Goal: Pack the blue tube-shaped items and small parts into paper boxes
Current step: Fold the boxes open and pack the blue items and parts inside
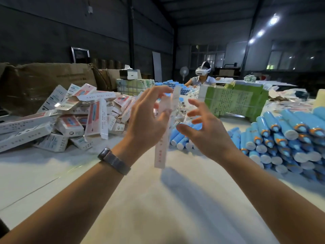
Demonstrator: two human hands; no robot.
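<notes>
My left hand (146,120) is raised over the table and holds a long, flat white-and-pink paper box (160,152) that hangs upright and is blurred by motion. My right hand (209,136) hovers just right of the box with fingers spread and holds nothing. A big pile of blue tubes (284,138) with orange collars and white caps lies at the right. A few more blue tubes (178,138) lie behind my hands. Clear bags of small parts (182,110) sit further back, partly hidden by my hands.
A heap of paper boxes (70,117) covers the left of the white table (158,199). Green cartons (233,101) stand at the back right, brown cardboard cartons (49,81) at the back left. Another person (202,76) with a headset sits across the table.
</notes>
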